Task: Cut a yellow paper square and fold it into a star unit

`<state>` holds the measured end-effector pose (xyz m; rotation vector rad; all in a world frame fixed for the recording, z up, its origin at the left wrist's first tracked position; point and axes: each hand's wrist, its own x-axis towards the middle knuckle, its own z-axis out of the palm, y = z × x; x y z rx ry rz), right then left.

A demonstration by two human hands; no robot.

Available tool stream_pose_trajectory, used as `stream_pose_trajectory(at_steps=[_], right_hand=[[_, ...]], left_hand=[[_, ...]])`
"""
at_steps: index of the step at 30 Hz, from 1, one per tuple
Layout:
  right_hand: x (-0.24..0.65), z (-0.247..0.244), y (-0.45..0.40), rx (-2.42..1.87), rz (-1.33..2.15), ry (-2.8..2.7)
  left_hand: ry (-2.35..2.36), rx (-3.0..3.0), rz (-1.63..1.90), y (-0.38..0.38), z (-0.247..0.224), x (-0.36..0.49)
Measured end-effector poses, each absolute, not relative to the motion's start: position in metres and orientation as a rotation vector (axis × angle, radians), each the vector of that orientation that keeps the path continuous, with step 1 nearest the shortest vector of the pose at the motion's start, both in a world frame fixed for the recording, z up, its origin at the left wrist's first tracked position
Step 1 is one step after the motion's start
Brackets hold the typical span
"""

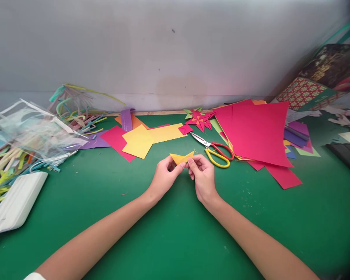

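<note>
A small folded piece of yellow paper (pixel 181 158) is held up between my two hands above the green tabletop (pixel 181 233). My left hand (pixel 165 175) pinches its left side between thumb and fingers. On the other side, my right hand (pixel 203 173) grips the right end with thumb and index finger. Just beyond my right hand lie scissors (pixel 214 149) with one red and one yellow handle, blades slightly apart. Farther back are a red folded paper star (pixel 198 119) and a small red folded square (pixel 186 129).
Yellow paper (pixel 138 142) and red paper sheets (pixel 253 132) lie along the back. Coloured strips (pixel 6 167), a clear plastic bag (pixel 37 124) and a white case (pixel 17 200) occupy the left. At far right are a patterned bag (pixel 317 85) and a dark flat object (pixel 345 157).
</note>
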<state>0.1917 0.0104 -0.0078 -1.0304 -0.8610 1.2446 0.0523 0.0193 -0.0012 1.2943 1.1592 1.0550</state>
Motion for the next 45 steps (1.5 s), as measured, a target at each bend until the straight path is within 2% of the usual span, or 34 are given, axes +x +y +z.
stream_pose_trajectory(at_steps=[33, 45], right_hand=[[0.193, -0.010, 0.014, -1.054, 1.238, -0.728], [0.194, -0.012, 0.013, -1.038, 1.281, -0.838]], left_hand=[[1.228, 1.322, 1.084, 0.019, 0.002, 0.051], [1.183, 1.262, 1.079, 0.022, 0.003, 0.044]])
